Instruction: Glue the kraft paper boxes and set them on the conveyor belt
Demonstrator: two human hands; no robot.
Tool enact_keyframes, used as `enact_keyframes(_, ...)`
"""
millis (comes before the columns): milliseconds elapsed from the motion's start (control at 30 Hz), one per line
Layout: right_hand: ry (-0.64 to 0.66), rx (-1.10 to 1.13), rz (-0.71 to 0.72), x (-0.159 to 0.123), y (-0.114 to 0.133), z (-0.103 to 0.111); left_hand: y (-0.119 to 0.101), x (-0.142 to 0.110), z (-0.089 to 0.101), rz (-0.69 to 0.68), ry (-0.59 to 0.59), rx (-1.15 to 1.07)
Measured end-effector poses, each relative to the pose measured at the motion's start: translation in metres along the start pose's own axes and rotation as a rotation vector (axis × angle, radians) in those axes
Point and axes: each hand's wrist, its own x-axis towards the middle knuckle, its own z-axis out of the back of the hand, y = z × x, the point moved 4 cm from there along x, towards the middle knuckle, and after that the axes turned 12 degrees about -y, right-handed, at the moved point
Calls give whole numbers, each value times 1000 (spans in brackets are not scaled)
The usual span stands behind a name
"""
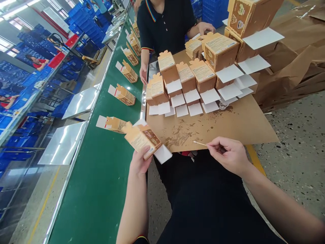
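Note:
My left hand (139,162) grips a small brown printed carton (142,138) with a white flap hanging open, held over the edge between the green conveyor belt (101,176) and a cardboard sheet (228,125). My right hand (228,154) pinches a thin cotton swab (199,143), its tip pointing left over the stained front edge of the cardboard. A stack of the same brown cartons (188,76) with open white flaps stands at the far side of the sheet.
Several cartons (124,95) lie in a row along the belt. A person in a dark shirt (165,23) stands at the far end, one hand (143,73) by the belt's edge. Brown paper (297,61) lies at right; blue crates (83,20) fill the left background.

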Motion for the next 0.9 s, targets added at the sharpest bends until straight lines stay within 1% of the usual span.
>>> enact_keyframes(67, 1, 19, 33, 1, -3, -15, 12, 3, -20, -82, -57, -61)
enact_keyframes(133, 51, 18, 76, 4, -10, -36, 25, 8, -40, -124, -74, -85)
enact_keyframes(200, 113, -12, 114, 7, -20, -56, 33, 13, -56, -149, -80, -75)
enact_keyframes(300, 164, -119, 155, 12, -36, -76, 36, 16, -62, -205, -98, -27)
enact_keyframes(400, 226, -263, 205, 11, -44, -85, 36, 13, -60, -232, -117, 22)
enact_keyframes(533, 355, -386, 255, 0, -43, -90, 36, 2, -63, -281, -168, 77)
enact_keyframes(600, 407, -376, 276, -5, -40, -93, 37, -3, -68, -311, -169, 113)
enact_keyframes(667, 416, -316, 284, -9, -35, -92, 37, -8, -72, -345, -176, 146)
enact_keyframes(767, 331, -203, 242, -11, -31, -78, 39, -16, -77, -419, -186, 219)
enact_keyframes(900, 170, -130, 143, -14, -32, -43, 44, -27, -81, -494, -220, 353)
